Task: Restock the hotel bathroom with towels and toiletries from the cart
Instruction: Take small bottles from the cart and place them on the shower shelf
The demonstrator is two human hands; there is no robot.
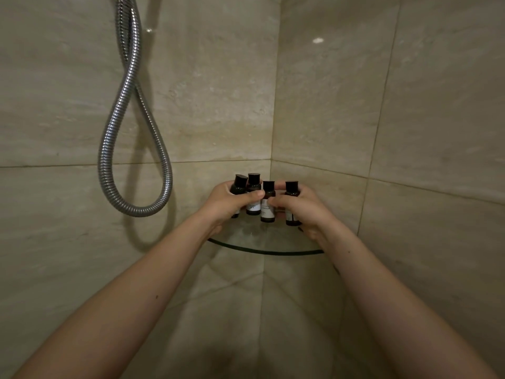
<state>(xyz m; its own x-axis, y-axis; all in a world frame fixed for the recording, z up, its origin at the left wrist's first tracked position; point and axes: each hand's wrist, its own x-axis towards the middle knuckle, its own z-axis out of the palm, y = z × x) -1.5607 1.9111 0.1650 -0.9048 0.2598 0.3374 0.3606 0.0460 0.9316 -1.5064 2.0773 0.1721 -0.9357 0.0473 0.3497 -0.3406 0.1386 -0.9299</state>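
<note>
Glass corner shelf (257,237) holds four dark bottles (267,213); our left hand (226,203) grips two, right hand (299,212) curls round the others. Toiletries step, likely; next we release them gently, upright.

The glass corner shelf (262,252) is hemmed in by two tiled walls (218,105) meeting behind it, so the way in is from the front and above. Four small dark bottles (253,182) crowd its back, close together, with the left hand (228,202) and right hand (299,210) curled round them. The front strip of glass lies free. A looped shower hose (134,132) hangs on the left wall, well apart.
</note>
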